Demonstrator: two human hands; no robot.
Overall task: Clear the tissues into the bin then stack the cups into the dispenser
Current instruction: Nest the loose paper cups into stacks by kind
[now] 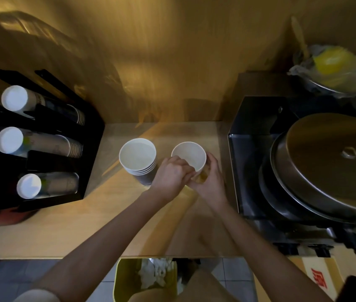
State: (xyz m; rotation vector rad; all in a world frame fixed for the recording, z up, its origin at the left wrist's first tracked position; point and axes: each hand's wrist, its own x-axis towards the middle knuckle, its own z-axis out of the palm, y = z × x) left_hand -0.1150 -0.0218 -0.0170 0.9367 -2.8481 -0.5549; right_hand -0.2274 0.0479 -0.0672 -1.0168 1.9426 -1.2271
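A single white paper cup (189, 155) stands upright on the wooden counter (85, 225), and both hands grip it. My left hand (170, 176) holds its near left side, my right hand (210, 182) wraps its right side. Just left of it stands a stack of several nested cups (138, 160), untouched. The black cup dispenser (42, 144) at the left holds three rows of cups lying sideways. Below the counter edge, a yellow bin (127, 280) contains white crumpled tissues (154, 273).
A black metal box with a large round steel lid (333, 162) fills the right side. A bowl covered in plastic with something yellow (333, 64) sits at the back right. A wooden wall rises behind the counter. A cardboard box (318, 277) lies at the lower right.
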